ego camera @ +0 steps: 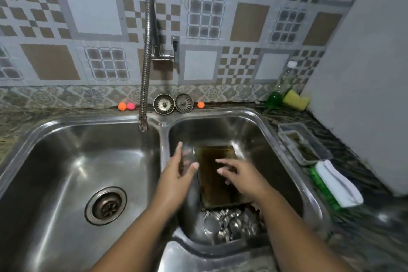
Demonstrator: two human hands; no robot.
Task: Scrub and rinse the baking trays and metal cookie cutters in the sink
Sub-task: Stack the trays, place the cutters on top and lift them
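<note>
Nearest the viewer, at the close end of the right basin [254,139], a heap of metal cutters [234,225] lies against the near edge of a dark, stained tray [217,185]. Tray: flat on the basin floor, long side running away from the viewer. Left hand [176,174]: fingers spread and straight, holding nothing, over the tray's left rim. Right hand [240,174]: fingers spread and loosely bent, holding nothing, over the tray's middle. Both are blurred, and contact with the tray cannot be told. Left basin [66,172]: a round drain [106,205] in its floor. On the surface [344,159] right of the sink lie a white and green brush [337,185] and, just beyond it, a clear box [304,143]. Farther back, a coiled faucet [145,62] hangs its spout above the divider between the basins. Along the tiled wall [92,11] stand two strainers [164,104] side by side, three small balls [122,106], a bottle [278,90] of green liquid and a yellow sponge [295,99] touching it.
</note>
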